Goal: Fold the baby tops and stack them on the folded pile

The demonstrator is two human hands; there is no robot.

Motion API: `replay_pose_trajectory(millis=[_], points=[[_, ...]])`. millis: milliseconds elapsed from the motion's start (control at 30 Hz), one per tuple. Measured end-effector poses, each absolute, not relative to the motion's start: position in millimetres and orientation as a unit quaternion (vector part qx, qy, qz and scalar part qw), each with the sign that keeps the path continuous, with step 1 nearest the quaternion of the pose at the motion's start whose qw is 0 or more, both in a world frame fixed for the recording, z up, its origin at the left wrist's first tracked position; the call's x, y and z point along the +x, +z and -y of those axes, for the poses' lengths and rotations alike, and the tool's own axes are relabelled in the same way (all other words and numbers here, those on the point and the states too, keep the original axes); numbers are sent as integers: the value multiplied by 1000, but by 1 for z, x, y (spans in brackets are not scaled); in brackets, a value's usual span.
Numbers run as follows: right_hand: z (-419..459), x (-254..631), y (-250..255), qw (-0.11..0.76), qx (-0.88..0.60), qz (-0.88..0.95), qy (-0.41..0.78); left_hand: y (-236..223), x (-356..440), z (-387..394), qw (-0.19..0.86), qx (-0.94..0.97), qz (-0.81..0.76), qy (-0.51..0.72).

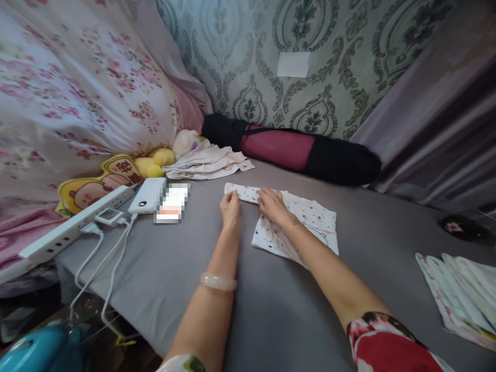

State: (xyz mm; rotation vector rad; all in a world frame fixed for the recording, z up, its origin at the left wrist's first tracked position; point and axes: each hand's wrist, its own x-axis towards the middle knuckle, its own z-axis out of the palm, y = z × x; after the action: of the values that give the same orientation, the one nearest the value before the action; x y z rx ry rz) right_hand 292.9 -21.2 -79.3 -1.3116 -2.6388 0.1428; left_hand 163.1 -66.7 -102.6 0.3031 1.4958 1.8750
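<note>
Sleeve (248, 193) of a printed shirt (315, 213), right of the power bank (149, 193); smoothing seems in hand
Left hand (231, 207) pinches its end between fingers; right hand (274, 205) lies over it, grip unclear; next move likely calls for taut fabric.

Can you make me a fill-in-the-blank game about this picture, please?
1. The left hand and right hand make ____ hands touching the white, speckled cloth garment.
2. The pale, ring-shaped bangle circles the ____ arm.
3. The long, black-and-maroon cloth bag is ____ from the hands than the garment.
4. The pale, folded cloths lie on the picture's ____ side.

Missing words: two; left; farther; right.
</note>
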Motion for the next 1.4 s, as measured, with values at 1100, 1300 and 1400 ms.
replay_pose_trajectory(millis=[1100,1300,1400], points=[[-1,292,-89,115,-506,850,87,-88,133,54,501,14,-437,746],[0,316,-87,50,-519,850,70,-93,139,31,426,-20,-483,765],[-1,318,-89,56,-526,845,81,-97,137,28,427,6,-447,786]])
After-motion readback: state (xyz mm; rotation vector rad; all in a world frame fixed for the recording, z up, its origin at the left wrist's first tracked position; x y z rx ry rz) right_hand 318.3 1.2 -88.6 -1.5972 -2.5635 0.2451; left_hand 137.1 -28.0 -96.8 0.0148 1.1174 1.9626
